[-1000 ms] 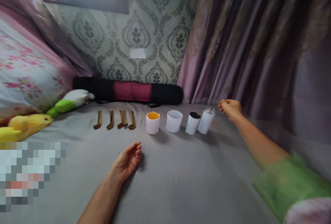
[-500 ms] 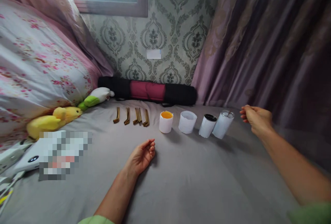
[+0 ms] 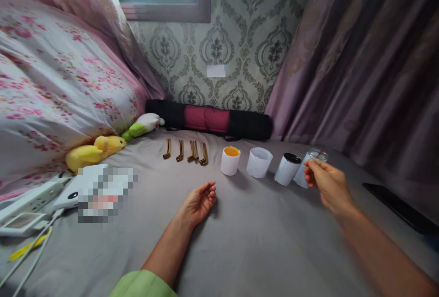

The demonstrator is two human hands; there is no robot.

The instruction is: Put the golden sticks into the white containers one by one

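Note:
Four small cups stand in a row on a grey bedsheet (image 3: 240,237): a white cup with orange inside (image 3: 229,162), an empty white cup (image 3: 259,163), a white cup with a black top (image 3: 287,170) and a clear cup (image 3: 317,154) at the right end. My right hand (image 3: 325,185) is curled round the side of the clear cup, which leans a little. My left hand (image 3: 199,203) lies palm up on the sheet in front of the cups, fingers loosely bent, holding nothing. Several bent gold straws (image 3: 187,150) lie left of the cups.
A black and red roll (image 3: 209,121) lies against the patterned wall. Yellow (image 3: 92,153) and green-white (image 3: 142,125) plush toys sit by a floral quilt (image 3: 58,91) at left. A power strip (image 3: 27,196) and cables lie at lower left. A flat black object (image 3: 398,205) lies below the curtain (image 3: 360,59).
My right hand has come from beyond the clear cup back toward me and closed on its side. The view has swung left. My left hand has stayed put.

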